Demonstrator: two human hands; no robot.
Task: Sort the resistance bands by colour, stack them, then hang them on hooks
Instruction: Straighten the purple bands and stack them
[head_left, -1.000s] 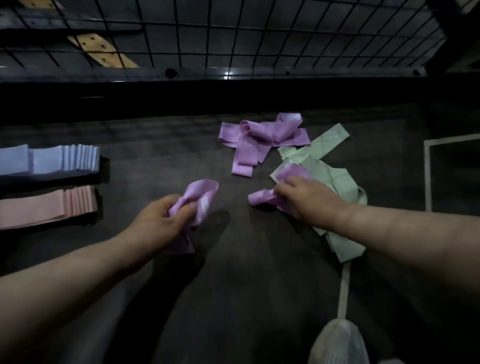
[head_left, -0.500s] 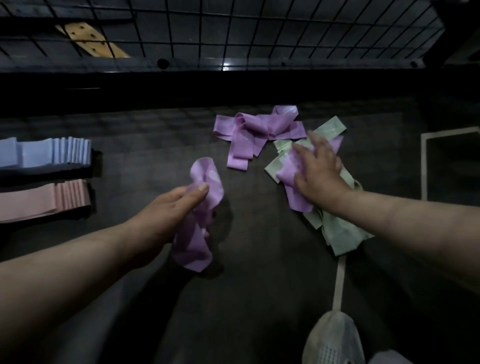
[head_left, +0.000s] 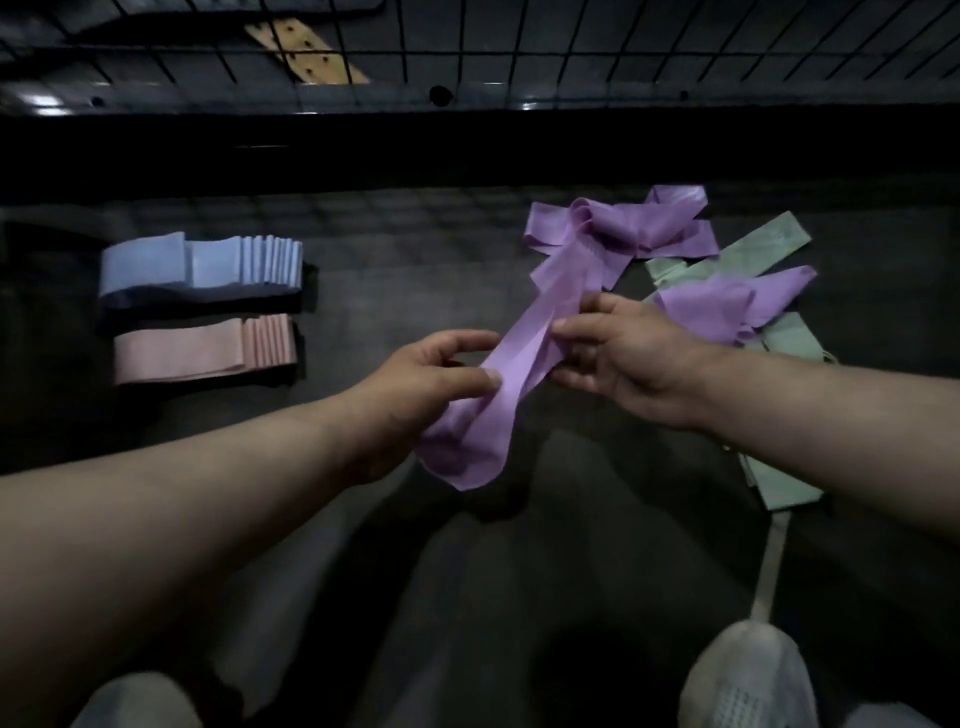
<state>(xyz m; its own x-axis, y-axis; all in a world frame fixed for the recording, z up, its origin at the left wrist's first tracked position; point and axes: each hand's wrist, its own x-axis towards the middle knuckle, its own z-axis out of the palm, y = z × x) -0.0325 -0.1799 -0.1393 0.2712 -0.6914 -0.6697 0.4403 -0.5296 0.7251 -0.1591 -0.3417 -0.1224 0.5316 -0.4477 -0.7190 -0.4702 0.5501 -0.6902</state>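
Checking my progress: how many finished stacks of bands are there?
2: the blue stack at far left, the pink stack just nearer me. The purple bands and green bands lie loose. Others may lie off-frame.

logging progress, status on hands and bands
Left hand, right hand both pinch one purple band. Blue stack, pink stack done. Purple pile, green pile loose.

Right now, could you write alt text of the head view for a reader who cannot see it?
Two bare hands hold one purple resistance band over a dark floor, the left hand lower, the right hand higher. A blue stack and a pink stack lie left; loose purple bands and green bands lie right.
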